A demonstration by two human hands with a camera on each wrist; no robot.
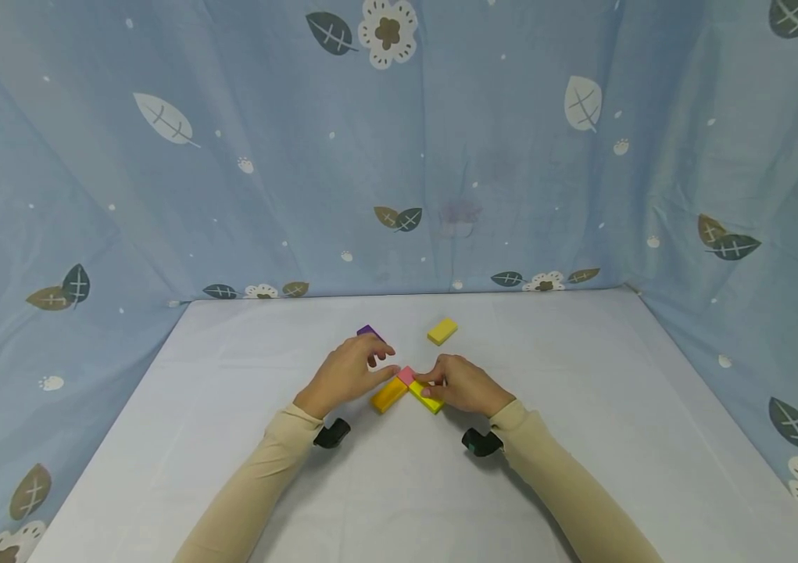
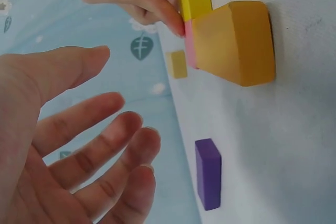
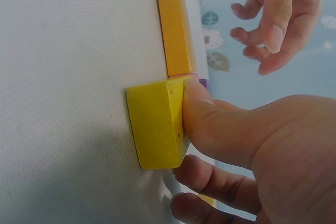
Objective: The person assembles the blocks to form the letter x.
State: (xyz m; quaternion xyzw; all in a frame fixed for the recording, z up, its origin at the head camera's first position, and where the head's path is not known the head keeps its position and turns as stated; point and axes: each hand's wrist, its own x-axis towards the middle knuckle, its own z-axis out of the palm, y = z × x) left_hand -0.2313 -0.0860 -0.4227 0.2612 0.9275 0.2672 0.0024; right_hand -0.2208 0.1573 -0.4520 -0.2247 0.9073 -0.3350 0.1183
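Observation:
My right hand (image 1: 467, 385) pinches a bright yellow wooden block (image 3: 149, 127), thumb on its near side and index finger toward its far end. That block lies flat on the white table against a pink block (image 1: 406, 375), mostly covered in the wrist views. An orange block (image 1: 389, 396) also meets the pink one, so the three form a corner pointing away from me. To the left, my left hand (image 1: 349, 369) hovers with fingers loosely bent, holding nothing; its thumb tip is close to the pink and orange blocks.
A purple block (image 2: 209, 174) lies beyond my left hand, partly hidden by it in the head view. Farther back, a paler yellow block (image 1: 443, 331) rests on the white-covered table (image 1: 581, 438). A blue patterned curtain (image 1: 286, 156) hangs behind and along both sides.

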